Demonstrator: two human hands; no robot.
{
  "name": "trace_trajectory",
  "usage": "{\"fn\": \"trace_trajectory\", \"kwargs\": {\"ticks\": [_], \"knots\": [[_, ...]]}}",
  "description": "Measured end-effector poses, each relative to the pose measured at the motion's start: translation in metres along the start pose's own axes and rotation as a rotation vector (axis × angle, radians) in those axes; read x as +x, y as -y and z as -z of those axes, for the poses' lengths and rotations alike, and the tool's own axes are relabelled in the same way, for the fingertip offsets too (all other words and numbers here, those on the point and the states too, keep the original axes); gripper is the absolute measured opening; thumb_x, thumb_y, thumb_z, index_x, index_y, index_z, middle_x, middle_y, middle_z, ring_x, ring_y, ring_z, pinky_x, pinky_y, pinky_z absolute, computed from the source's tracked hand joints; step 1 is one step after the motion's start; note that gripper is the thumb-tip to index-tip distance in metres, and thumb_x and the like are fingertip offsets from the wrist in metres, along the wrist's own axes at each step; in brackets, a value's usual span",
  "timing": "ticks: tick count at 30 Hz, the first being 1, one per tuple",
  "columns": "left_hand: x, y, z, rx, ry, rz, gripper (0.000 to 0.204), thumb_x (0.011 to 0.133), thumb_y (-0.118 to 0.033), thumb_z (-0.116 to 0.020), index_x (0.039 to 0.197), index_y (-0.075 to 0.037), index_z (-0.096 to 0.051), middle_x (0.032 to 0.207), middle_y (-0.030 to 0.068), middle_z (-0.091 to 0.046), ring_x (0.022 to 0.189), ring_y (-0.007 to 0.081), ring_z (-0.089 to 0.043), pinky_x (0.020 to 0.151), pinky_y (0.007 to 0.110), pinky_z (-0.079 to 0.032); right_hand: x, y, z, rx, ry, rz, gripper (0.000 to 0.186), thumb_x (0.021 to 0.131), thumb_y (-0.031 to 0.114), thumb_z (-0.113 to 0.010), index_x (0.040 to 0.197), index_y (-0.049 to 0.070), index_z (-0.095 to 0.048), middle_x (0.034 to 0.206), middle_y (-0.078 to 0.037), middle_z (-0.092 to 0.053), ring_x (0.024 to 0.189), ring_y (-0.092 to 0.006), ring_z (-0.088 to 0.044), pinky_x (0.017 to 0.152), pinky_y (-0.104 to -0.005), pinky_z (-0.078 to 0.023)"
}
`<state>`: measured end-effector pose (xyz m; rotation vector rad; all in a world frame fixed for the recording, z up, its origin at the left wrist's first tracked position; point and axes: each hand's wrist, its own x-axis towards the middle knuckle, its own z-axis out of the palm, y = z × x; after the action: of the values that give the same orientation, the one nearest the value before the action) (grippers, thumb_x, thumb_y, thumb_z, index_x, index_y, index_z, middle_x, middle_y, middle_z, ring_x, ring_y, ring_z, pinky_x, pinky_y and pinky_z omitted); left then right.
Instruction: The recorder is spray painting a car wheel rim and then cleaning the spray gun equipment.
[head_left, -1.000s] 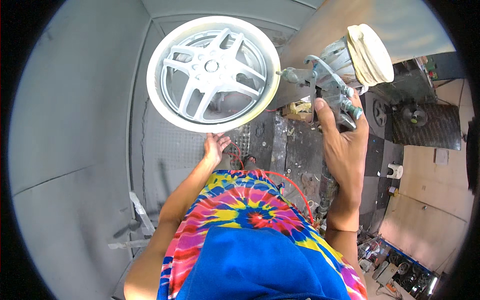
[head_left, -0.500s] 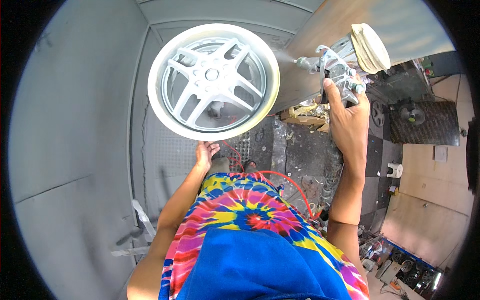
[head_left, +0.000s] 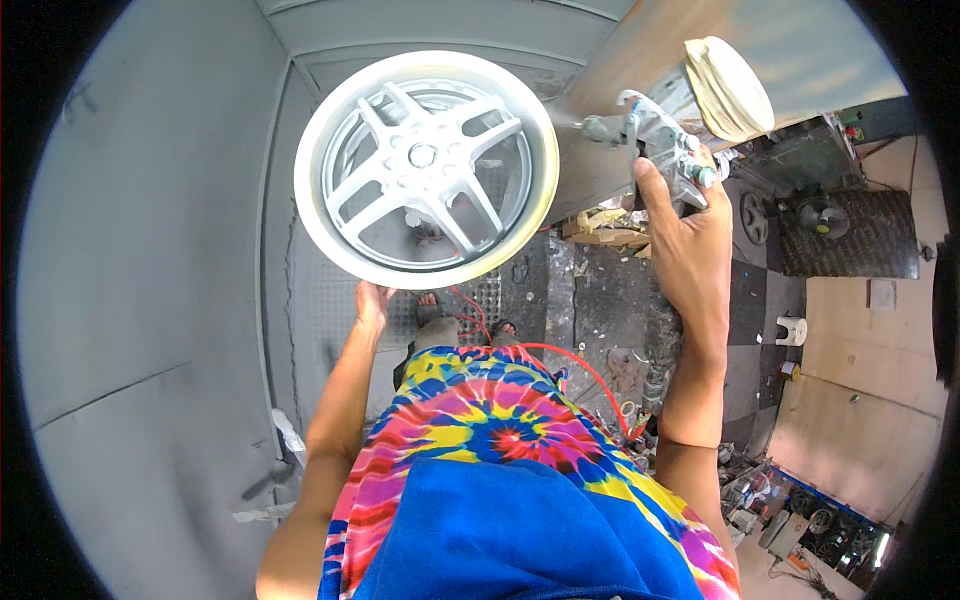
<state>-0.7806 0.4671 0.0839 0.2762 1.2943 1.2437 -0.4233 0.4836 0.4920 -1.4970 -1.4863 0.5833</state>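
In front of me a car wheel rim (head_left: 421, 155) is seen face on, grey-white on its spokes, with a pale yellowish outer lip. My left hand (head_left: 371, 303) is at the near edge of the lip, apparently touching it; most of its fingers are hidden beneath. My right hand (head_left: 690, 215) is closed around a spray gun (head_left: 660, 150) to the right of the wheel. The gun's nozzle points left at the lip, and a faint mist hangs between them. Atop the gun sits a cup (head_left: 735, 88) with cream-coloured wrapping.
A grey wall (head_left: 130, 250) rises on the left and a brownish panel (head_left: 620, 110) stands behind the gun. A red hose (head_left: 585, 370) runs over the floor near my feet. Crumpled paper (head_left: 605, 222), a fan (head_left: 825, 222) and a white stool (head_left: 792, 331) are on the right.
The wheel has turned clockwise. My left hand has shifted left along the near edge, its fingers now mostly under the lip. The spray gun has moved slightly left.
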Motion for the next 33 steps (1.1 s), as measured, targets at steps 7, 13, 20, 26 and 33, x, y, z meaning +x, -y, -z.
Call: {"fn": "trace_trajectory", "kwargs": {"ticks": [7, 13, 20, 26, 33], "knots": [[0.045, -0.051, 0.015, -0.064, 0.053, -0.047, 0.044, 0.100, -0.039, -0.049, 0.127, -0.005, -0.055, 0.120, 0.0082, -0.064, 0.109, 0.0200, -0.062, 0.086, 0.036, -0.051, -0.010, 0.001, 0.008, 0.020, 0.005, -0.048, 0.022, 0.095, 0.014, -0.064, 0.112, 0.000, -0.060, 0.089, -0.003, -0.065, 0.073, -0.0077, -0.059, 0.066, -0.0238, -0.049], [0.070, -0.087, 0.003, -0.175, 0.142, -0.069, 0.052, 0.099, -0.043, -0.050, 0.135, -0.005, -0.051, 0.132, 0.0094, -0.059, 0.123, 0.0231, -0.054, 0.101, 0.040, -0.045, -0.012, 0.004, -0.001, 0.234, 0.065, -0.095, 0.023, 0.095, 0.014, -0.064, 0.113, 0.000, -0.060, 0.089, -0.003, -0.065, 0.070, -0.0071, -0.060, 0.061, -0.0235, -0.050], [0.046, -0.049, 0.027, -0.133, 0.144, -0.082, 0.056, 0.098, -0.048, -0.051, 0.135, -0.006, -0.051, 0.130, 0.0070, -0.060, 0.123, 0.0210, -0.053, 0.106, 0.042, -0.042, -0.004, -0.005, 0.000, 0.093, -0.081, -0.100, 0.022, 0.095, 0.017, -0.064, 0.109, 0.001, -0.061, 0.076, -0.002, -0.063, 0.066, -0.0063, -0.056, 0.058, -0.0254, -0.046], [0.026, 0.005, 0.063, 0.027, 0.048, 0.180, 0.056, 0.096, -0.058, -0.046, 0.117, -0.007, -0.056, 0.105, 0.0067, -0.064, 0.092, 0.0200, -0.061, 0.090, 0.043, -0.051, -0.020, 0.010, 0.008, 0.135, 0.003, -0.078, 0.025, 0.094, 0.016, -0.066, 0.111, -0.001, -0.061, 0.080, -0.004, -0.066, 0.070, -0.0079, -0.058, 0.063, -0.0250, -0.047], [-0.031, 0.051, 0.005, -0.017, 0.052, 0.312, 0.072, 0.096, -0.067, -0.034, 0.115, 0.000, -0.054, 0.106, 0.0144, -0.064, 0.097, 0.0273, -0.064, 0.092, 0.044, -0.052, -0.024, 0.003, 0.017, 0.036, -0.025, -0.134, 0.026, 0.093, 0.016, -0.066, 0.111, -0.003, -0.062, 0.086, -0.006, -0.067, 0.075, -0.0099, -0.059, 0.069, -0.0272, -0.049]]}}
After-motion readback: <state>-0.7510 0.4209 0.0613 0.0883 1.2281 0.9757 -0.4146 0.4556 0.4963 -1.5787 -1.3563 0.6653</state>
